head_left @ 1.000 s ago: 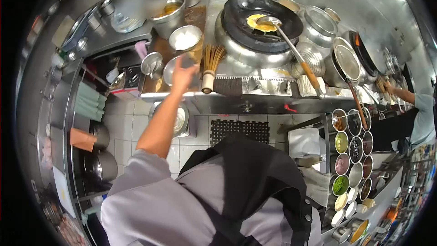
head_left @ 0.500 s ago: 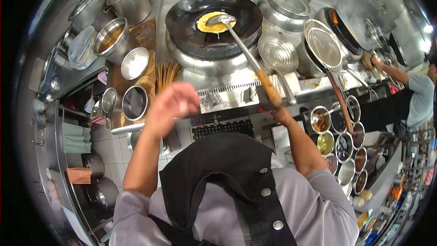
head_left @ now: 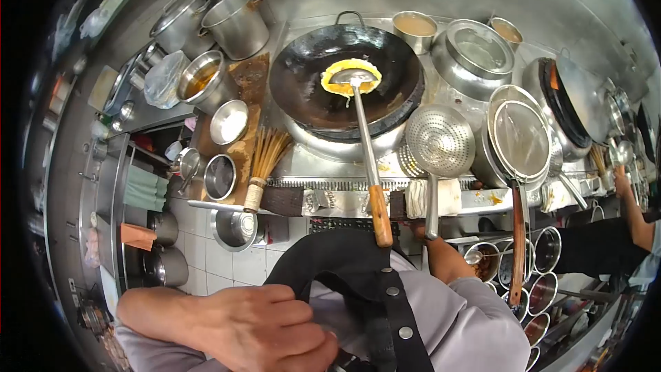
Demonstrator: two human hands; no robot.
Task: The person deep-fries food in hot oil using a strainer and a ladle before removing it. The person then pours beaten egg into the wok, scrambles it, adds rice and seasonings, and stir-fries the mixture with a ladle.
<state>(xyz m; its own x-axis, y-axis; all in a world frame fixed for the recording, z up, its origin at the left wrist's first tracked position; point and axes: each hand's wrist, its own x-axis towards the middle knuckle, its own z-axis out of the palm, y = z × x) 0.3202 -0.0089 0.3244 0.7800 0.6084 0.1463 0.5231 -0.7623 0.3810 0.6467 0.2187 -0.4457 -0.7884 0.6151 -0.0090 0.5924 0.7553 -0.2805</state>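
Left hand [head_left: 268, 331] curled, back up, over black apron [head_left: 303, 255]; palm side hidden, can't tell if holding anything. Right hand [head_left: 418, 229] mostly hidden near counter edge [head_left: 344, 202], grip can't tell. Black wok [head_left: 299, 89] beyond edge. Wooden-handled ladle [head_left: 365, 148] leans out of wok, scoop on egg [head_left: 333, 81].

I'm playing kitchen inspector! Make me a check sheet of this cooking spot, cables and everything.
Surface: steel counter; stained wooden board on the left.
Job's things: egg in the black wok, ladle over it, handle jutting past the counter's front edge.
Clutter: bamboo brush, skimmer, strainer.
Hands: left hand curled before the apron; right hand partly hidden near the skimmer's handle.
Cables: nothing seen.
Surroundings: another person at right; ingredient pots nearby.
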